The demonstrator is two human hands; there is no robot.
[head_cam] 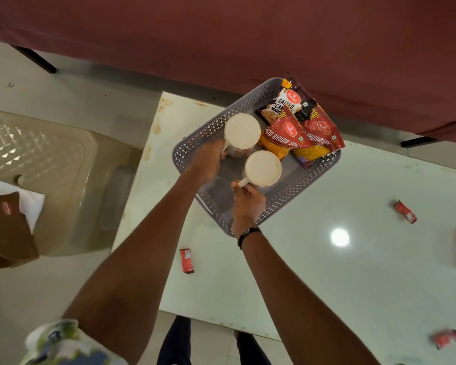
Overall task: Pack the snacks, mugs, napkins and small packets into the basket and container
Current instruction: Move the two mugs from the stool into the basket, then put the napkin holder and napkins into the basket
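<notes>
Two hands each hold a white mug by its handle inside the grey basket (195, 146) at centre frame: the left hand (208, 162) has its grip closed on the handle of the upper mug (242, 133), the right hand (248, 201) pinches the handle of the lower mug (263, 167). Just right of the mugs in the basket lie Haldiram's packs: "Salted Peanuts" (284, 104) and two "Aloo Bhujia Sev" bags (282, 138). Small red packets (186, 260) lie scattered on the white surface (353, 285), toward the lower and right parts of the frame.
</notes>
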